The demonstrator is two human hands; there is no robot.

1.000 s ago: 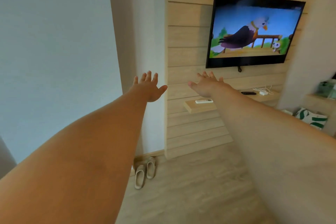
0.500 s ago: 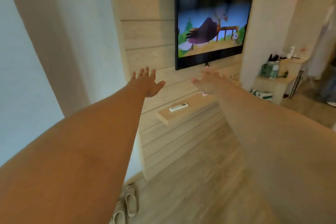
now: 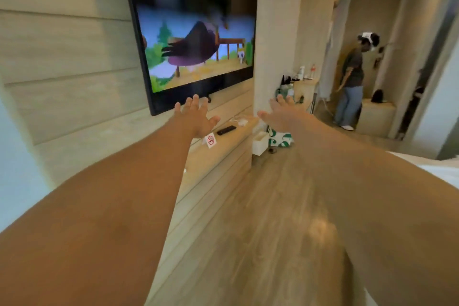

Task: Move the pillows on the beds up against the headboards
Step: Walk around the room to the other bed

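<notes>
Both my arms are stretched straight out in front of me. My left hand (image 3: 195,117) is open, fingers spread, holding nothing, in front of the lower edge of a wall television. My right hand (image 3: 280,113) is open too, palm down, empty. A white corner of a bed (image 3: 437,167) shows at the right edge, behind my right arm. No pillow or headboard is in view.
A television (image 3: 196,40) hangs on the wood-panelled wall, with a shelf (image 3: 238,131) below carrying a black remote (image 3: 226,130) and a no-smoking sign (image 3: 210,140). A green-and-white bag (image 3: 279,137) sits on the wooden floor. A person (image 3: 352,82) stands in the far doorway.
My view has swung to the right along the wall: the television slid left, and the far doorway, the person and the bed corner came into sight. Both hands stay open and outstretched.
</notes>
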